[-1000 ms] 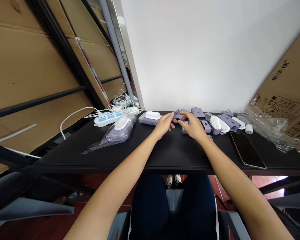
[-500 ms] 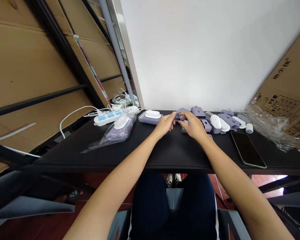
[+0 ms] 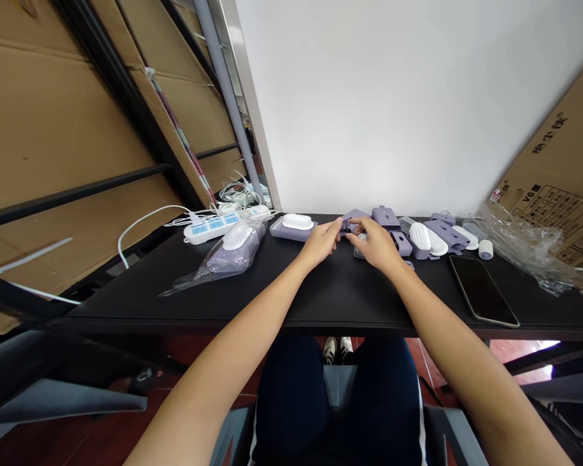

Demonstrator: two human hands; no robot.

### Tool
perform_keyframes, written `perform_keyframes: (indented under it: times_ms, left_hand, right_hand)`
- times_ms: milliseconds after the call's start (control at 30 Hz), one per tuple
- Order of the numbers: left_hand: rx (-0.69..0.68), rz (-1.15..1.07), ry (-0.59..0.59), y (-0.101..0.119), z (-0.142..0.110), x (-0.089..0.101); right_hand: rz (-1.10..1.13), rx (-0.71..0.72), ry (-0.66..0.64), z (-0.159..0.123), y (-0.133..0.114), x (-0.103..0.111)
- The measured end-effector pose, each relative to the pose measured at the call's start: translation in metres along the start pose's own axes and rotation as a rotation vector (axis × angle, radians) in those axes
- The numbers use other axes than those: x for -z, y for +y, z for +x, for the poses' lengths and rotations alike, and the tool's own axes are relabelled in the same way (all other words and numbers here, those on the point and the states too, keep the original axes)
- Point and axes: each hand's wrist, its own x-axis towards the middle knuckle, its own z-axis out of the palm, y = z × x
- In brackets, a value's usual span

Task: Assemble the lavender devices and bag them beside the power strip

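Note:
Between my two hands is a small purple plastic part (image 3: 347,225), its inner side dark and detailed. My left hand (image 3: 322,239) closes its fingers on the part's left edge. From the right, my right hand (image 3: 375,241) pinches it with curved thumb and fingers. Both hands partly cover the part, so its full shape is hidden. Just behind it lies another flat purple piece (image 3: 357,213). A clear plastic item (image 3: 359,252) peeks out under my right hand. Left of my left hand sits a purple case with a white oval top (image 3: 297,222).
A bagged purple unit (image 3: 230,254) and a power strip (image 3: 214,226) with cables lie left. Right are purple housings (image 3: 385,217), white oval pieces (image 3: 420,237), a white roll (image 3: 486,249), a phone (image 3: 483,290), crumpled plastic (image 3: 525,243) and a cardboard box (image 3: 558,188).
The purple part has tilted and lowered slightly between my hands, and my left fingers have drawn closer together around it. Other things on the table stay where they were.

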Motion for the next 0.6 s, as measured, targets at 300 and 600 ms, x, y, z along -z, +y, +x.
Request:
perform_keyframes:
  times_ms: [300,600]
  left_hand:
    - [-0.009,0.018,-0.019,0.0013,-0.0014,0.0004]
    - [-0.052,0.044,-0.009,0.0002,-0.0009,0.0007]
  right_hand:
    - [0.005,-0.026,-0.013,0.0010,0.0007,0.0001]
    - [-0.006,-0.047,-0.012,0.0011,0.0020,-0.0006]
